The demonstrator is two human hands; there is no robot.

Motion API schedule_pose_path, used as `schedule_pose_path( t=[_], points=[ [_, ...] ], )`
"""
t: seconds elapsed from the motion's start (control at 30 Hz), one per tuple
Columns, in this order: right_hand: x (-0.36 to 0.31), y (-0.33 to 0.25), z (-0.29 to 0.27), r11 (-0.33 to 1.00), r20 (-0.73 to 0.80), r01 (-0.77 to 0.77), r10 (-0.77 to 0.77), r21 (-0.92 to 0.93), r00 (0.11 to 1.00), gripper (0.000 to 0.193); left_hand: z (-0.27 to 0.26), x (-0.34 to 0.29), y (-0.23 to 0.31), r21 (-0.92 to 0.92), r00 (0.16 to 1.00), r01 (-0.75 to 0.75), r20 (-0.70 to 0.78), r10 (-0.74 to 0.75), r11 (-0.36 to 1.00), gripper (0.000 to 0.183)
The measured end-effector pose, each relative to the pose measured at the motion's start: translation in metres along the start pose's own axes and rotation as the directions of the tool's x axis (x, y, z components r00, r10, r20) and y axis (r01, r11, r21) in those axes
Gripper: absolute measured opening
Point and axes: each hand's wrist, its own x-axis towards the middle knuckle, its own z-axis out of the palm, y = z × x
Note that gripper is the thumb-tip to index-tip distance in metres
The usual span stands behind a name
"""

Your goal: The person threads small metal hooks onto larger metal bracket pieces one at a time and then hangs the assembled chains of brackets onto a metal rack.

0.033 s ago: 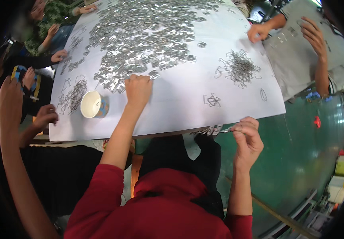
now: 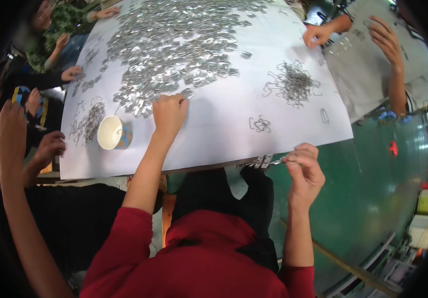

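My left hand (image 2: pixel 169 115) rests at the near edge of a wide pile of flat silver metal pieces (image 2: pixel 174 52), its fingers curled down. One loose metal piece (image 2: pixel 187 93) lies right at its fingertips; whether the fingers grip it is hidden. Off the table's front edge, my right hand (image 2: pixel 305 167) pinches the end of a strand of small metal pieces (image 2: pixel 262 161). That strand stretches leftward from the fingers and hangs just below the edge, partly out of sight. A few bent wire hooks (image 2: pixel 260 124) lie on the white tabletop (image 2: pixel 214 134) between my hands.
A paper cup (image 2: pixel 110 133) stands left of my left forearm, beside a heap of wire hooks (image 2: pixel 89 123). Another wire heap (image 2: pixel 295 83) lies at the right. Co-workers' hands (image 2: pixel 318 36) are around the table, and a co-worker's bare arm (image 2: pixel 18 198) rises close on my left.
The whole view has shifted slightly, moving the table a little left. My left hand stays at the pile's edge, and my right hand keeps its pinch on the strand.
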Motion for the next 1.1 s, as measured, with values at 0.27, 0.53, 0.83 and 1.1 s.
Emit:
schedule_pose_path(
  t=[0.27,0.53,0.83,1.1],
  points=[
    [0.008,0.006,0.001,0.954,-0.051,-0.1,0.119,0.282,0.992,0.019,-0.057,-0.016,0.131,-0.86,0.848,0.5,0.51,0.146,0.105,0.016],
    [0.008,0.015,0.0,0.888,-0.085,-0.151,0.207,0.434,0.975,0.031,-0.058,-0.041,0.183,-0.902,0.903,0.406,0.372,0.214,-0.148,0.015],
    [0.007,0.02,0.001,0.863,-0.054,-0.243,0.297,0.443,0.953,0.037,-0.054,-0.047,0.186,-0.882,0.903,0.415,0.37,0.217,-0.222,0.015],
    [0.008,0.032,0.001,0.85,-0.006,-0.253,0.288,0.462,0.958,0.038,-0.054,-0.043,0.183,-0.893,0.897,0.412,0.361,0.257,-0.183,0.014]
  ],
)
